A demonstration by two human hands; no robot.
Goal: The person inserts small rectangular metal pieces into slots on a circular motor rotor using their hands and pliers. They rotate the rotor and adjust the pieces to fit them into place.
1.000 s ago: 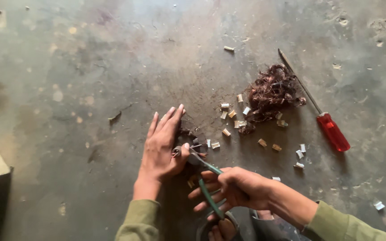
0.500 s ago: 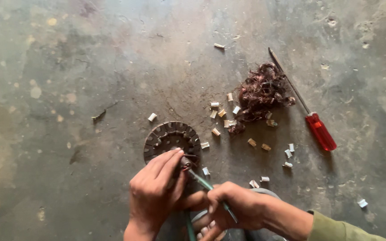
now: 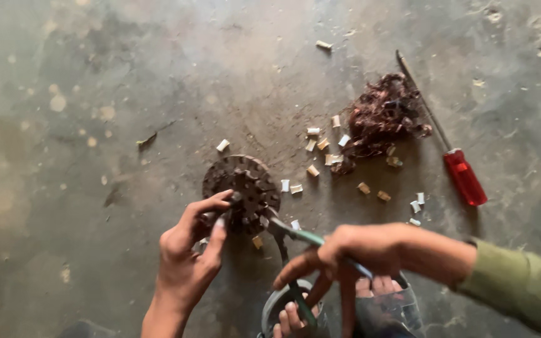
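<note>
A round, dark, slotted metal core (image 3: 243, 188) lies flat on the concrete floor. My left hand (image 3: 189, 253) rests its fingertips on the core's near edge and steadies it. My right hand (image 3: 345, 253) grips green-handled pliers (image 3: 302, 241), whose jaws meet the core's lower right rim. The handles are spread apart in my fingers. A green sleeve covers my right forearm (image 3: 521, 285).
A tangle of reddish copper wire (image 3: 383, 116) lies beyond the core, with several small pale insulation scraps (image 3: 320, 147) scattered around it. A long screwdriver with a red handle (image 3: 464, 176) lies at the right. Toes in a sandal (image 3: 295, 316) show at the bottom edge.
My left hand has slid back off the core, from lying flat over it to touching only its near edge. The core now shows fully. The pliers stay at its rim.
</note>
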